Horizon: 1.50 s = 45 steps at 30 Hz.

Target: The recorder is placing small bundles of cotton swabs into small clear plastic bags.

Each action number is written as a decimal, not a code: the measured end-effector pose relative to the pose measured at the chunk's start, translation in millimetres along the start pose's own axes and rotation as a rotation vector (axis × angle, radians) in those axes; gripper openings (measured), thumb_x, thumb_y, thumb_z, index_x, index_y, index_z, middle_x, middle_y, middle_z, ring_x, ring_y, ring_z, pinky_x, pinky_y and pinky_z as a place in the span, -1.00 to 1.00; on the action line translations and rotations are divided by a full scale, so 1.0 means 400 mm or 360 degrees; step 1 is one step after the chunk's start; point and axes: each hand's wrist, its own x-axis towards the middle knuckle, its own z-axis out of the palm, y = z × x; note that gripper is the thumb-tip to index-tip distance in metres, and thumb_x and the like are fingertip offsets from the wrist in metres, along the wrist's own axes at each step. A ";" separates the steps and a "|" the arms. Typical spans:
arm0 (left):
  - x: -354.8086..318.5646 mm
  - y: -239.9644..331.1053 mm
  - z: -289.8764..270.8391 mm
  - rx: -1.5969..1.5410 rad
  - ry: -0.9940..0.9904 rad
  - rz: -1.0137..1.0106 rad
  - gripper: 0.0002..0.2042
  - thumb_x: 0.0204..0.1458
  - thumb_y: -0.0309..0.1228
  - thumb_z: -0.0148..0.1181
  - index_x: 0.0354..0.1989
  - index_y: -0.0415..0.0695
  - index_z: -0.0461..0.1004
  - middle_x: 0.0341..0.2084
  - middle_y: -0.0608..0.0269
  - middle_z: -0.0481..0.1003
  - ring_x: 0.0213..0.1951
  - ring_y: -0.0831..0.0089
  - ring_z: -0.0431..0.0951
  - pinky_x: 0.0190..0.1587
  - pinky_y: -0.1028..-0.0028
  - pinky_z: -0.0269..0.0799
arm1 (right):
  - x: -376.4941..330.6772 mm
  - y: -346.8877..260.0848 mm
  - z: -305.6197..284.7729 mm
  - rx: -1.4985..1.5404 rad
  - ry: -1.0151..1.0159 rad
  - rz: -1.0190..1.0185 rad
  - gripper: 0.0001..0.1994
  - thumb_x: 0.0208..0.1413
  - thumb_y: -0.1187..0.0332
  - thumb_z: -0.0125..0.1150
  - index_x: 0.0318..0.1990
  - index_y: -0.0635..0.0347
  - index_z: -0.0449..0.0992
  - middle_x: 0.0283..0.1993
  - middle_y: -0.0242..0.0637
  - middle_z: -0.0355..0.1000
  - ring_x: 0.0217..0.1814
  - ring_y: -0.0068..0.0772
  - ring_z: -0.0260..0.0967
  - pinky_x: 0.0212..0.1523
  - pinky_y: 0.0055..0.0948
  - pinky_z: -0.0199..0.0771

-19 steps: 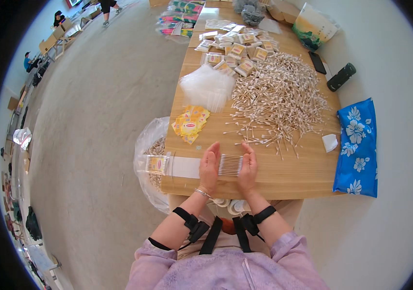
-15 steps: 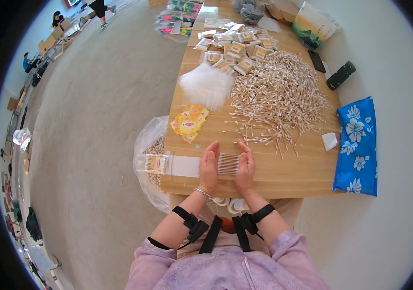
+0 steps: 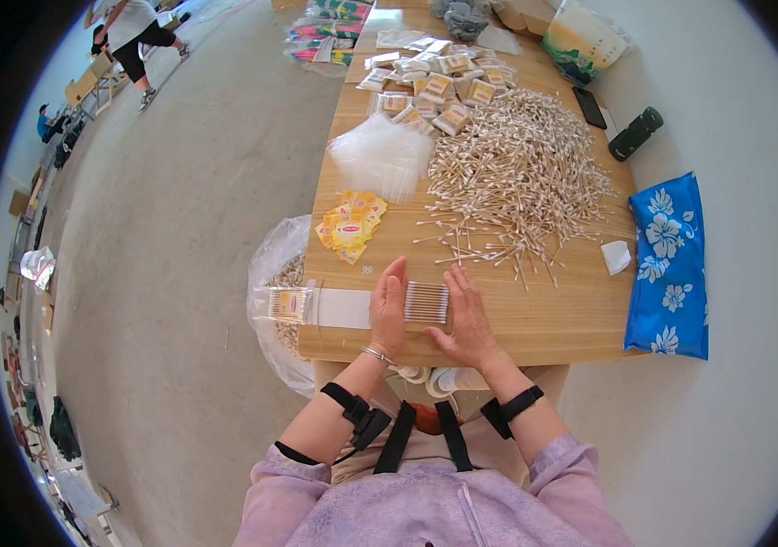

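Observation:
A neat row of cotton swabs [image 3: 427, 303] lies flat on the table between my two hands. My left hand [image 3: 389, 314] stands on edge at the row's left end, its fingers stretched out. At the other end, my right hand [image 3: 469, 321] has its fingers extended and its thumb spread away, close to the swab tips. To the left of my left hand lies a white strip [image 3: 345, 308], partly covered by that hand. Beyond it, at the table's left edge, is a clear bag of swabs with a yellow card [image 3: 288, 304].
A big loose heap of swabs [image 3: 525, 173] lies ahead. Left of it are clear bags [image 3: 380, 155], yellow cards [image 3: 350, 223] and filled packs [image 3: 434, 87]. A blue floral pouch [image 3: 671, 264], black bottle [image 3: 635, 134] and phone [image 3: 589, 108] lie along the right.
My right hand has loosened from the swab row, its thumb now spread toward me. The left hand stays beside the row. A person in the far left background has walked closer.

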 end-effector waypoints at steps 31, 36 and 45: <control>0.006 -0.027 -0.018 0.0146 0.0001 0.0079 -0.46 0.29 -0.10 -0.23 0.21 -0.35 0.17 0.21 -0.02 0.20 0.25 0.28 0.20 0.30 0.38 0.05 | -0.011 -0.026 0.062 -0.0703 -0.0370 0.0078 -0.06 0.01 -0.17 0.06 0.31 0.47 -0.07 0.41 0.17 -0.21 0.50 0.06 -0.37 0.43 -0.08 -0.39; -0.002 0.005 -0.028 0.0551 -0.0138 0.0091 -0.56 0.27 -0.22 -0.17 0.18 -0.31 0.23 0.21 -0.01 0.22 0.23 0.26 0.23 0.27 0.35 0.10 | -0.012 -0.018 0.063 -0.0673 -0.0372 0.0076 0.02 -0.08 -0.23 0.12 0.30 0.50 -0.07 0.42 0.16 -0.22 0.50 0.04 -0.38 0.44 -0.09 -0.43; -0.158 0.093 -0.054 0.1949 -0.0508 0.0613 -0.55 0.04 -0.41 0.14 0.15 -0.13 0.31 -0.07 0.00 0.30 0.00 0.09 0.26 0.13 0.25 0.15 | -0.015 -0.020 0.054 -0.0762 -0.0407 0.0078 0.07 -0.13 -0.24 0.15 0.31 0.49 -0.10 0.41 0.16 -0.22 0.50 0.00 -0.37 0.44 -0.09 -0.40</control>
